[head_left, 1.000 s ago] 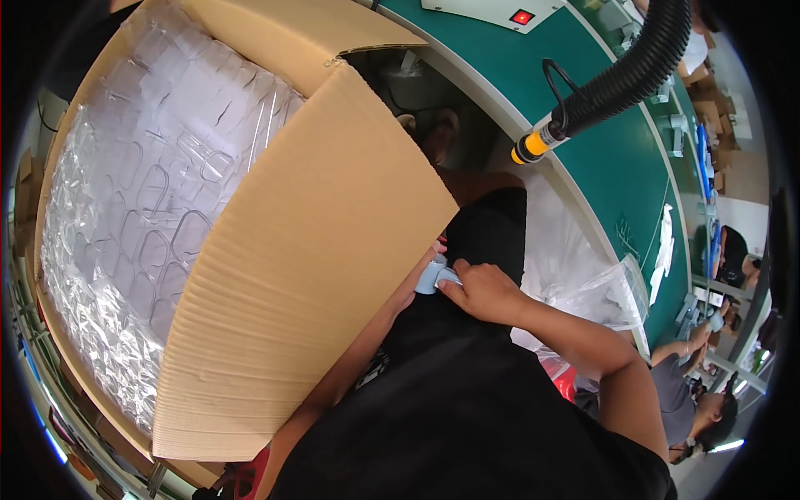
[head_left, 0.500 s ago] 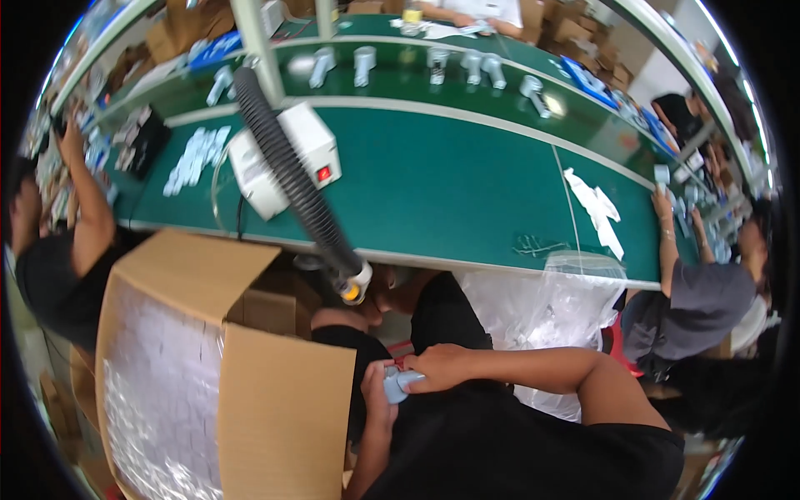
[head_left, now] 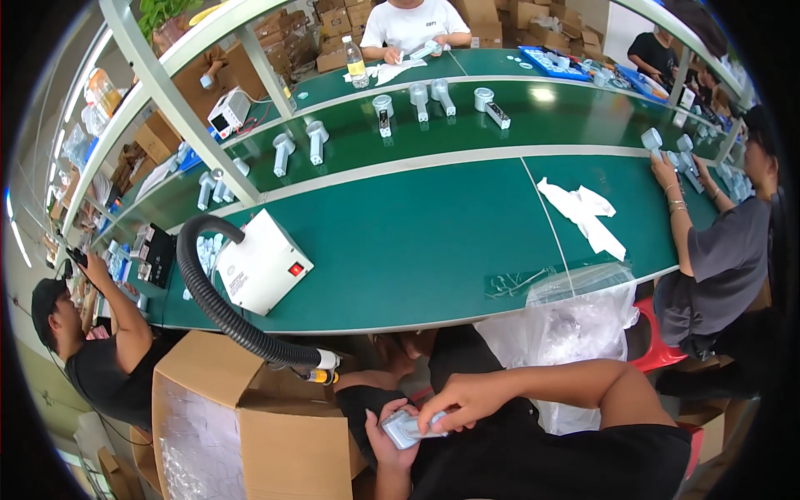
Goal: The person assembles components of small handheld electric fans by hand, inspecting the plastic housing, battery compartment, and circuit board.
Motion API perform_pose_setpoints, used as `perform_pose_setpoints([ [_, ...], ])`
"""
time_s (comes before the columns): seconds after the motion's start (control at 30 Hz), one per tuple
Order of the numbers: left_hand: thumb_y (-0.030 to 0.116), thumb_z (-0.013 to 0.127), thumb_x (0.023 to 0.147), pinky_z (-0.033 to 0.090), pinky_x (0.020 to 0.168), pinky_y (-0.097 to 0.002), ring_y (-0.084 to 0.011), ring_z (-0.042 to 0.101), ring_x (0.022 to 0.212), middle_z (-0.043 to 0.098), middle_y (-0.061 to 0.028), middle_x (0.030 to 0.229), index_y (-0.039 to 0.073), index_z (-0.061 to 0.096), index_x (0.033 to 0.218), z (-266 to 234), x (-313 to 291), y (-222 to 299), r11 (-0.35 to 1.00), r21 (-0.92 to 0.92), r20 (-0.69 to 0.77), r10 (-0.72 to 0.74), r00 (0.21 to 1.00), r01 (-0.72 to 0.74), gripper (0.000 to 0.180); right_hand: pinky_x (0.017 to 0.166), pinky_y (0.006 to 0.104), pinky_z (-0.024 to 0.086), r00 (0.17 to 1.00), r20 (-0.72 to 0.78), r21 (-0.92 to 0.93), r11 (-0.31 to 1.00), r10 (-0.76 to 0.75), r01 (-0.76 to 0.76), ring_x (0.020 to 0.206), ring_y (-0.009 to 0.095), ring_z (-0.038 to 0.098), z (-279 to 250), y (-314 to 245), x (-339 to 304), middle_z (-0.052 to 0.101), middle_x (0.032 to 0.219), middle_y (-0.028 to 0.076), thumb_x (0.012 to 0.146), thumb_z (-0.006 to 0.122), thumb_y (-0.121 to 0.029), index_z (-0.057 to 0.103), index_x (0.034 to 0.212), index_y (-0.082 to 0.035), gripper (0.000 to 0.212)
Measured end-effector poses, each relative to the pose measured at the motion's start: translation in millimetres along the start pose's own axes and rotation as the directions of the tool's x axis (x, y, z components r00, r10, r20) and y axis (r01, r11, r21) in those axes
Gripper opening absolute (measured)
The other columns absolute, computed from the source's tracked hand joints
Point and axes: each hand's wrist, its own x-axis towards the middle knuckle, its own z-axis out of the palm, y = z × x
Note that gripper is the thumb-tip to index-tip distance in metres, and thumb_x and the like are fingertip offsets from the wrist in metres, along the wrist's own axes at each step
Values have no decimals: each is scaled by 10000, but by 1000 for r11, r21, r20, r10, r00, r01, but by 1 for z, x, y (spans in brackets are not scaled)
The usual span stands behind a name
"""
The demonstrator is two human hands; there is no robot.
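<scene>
Low in the picture, over my dark lap, both my hands meet on a small pale blue-grey device (head_left: 406, 431). My left hand (head_left: 382, 427) cups it from below and from the left. My right hand (head_left: 460, 402) reaches in from the right, its fingers laid over the top of the device. My right forearm runs off to the right, bent at the elbow.
An open cardboard box (head_left: 279, 446) with clear plastic trays stands at my left. A black hose (head_left: 207, 293) arcs from a white machine (head_left: 262, 262) on the green table (head_left: 417, 242). A clear bag (head_left: 575, 321) hangs at the edge. Other people work left, right and far.
The view has swung up from the cardboard box to the green table and the workers. My hands stay together on the small device.
</scene>
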Motion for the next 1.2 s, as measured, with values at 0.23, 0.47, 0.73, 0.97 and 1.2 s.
perform_pose_setpoints([
  [0.23, 485, 366, 1009, 466, 957, -507, -381, 552, 1158, 488, -216, 1344, 46, 381, 1417, 27, -29, 14, 961, 272, 307, -31, 951, -57, 599, 627, 291, 562, 802, -485, -581, 814, -349, 2, 654, 143, 695, -113, -93, -88, 699, 859, 92, 907, 599, -74, 647, 1136, -118, 238],
  [0.47, 418, 453, 1005, 501, 921, -438, -327, 595, 1092, 526, -201, 1297, 9, 385, 1388, 21, -19, 2, 860, 509, 248, -188, 950, 37, 564, 736, 458, 524, 491, -711, -677, 303, -503, -671, 822, 359, 665, -355, -20, -72, 690, 898, 152, 872, 537, -34, 603, 1159, -164, 322],
  [0.73, 353, 477, 997, 517, 900, -480, -350, 630, 1024, 617, -206, 1163, 14, 432, 1361, -67, -15, 11, 811, 564, -257, -4, 966, 153, 499, 722, 482, 516, 387, -872, -447, 164, -301, -879, 851, 360, 647, -428, 6, -52, 659, 891, 166, 847, 557, -124, 566, 1240, -239, 409],
  [0.97, 378, 600, 920, 569, 679, -485, -239, 637, 730, 656, -59, 1097, 152, 473, 1368, -68, 2, 21, 891, 352, -454, -107, 885, 288, 518, 755, 466, 531, 245, -842, -426, 314, -481, -848, 832, 376, 662, -511, -26, 34, 679, 916, 206, 852, 610, -421, 681, 923, -37, 397],
  [1.2, 303, 570, 961, 586, 780, -426, -226, 651, 844, 546, -74, 1242, 131, 320, 1454, -70, 2, 19, 891, 364, -313, -156, 937, 270, 578, 880, 436, 529, 10, -944, -129, 340, -331, -932, 1030, 360, 648, -592, 28, 96, 662, 1127, 193, 871, 585, -413, 666, 1016, -17, 429],
])
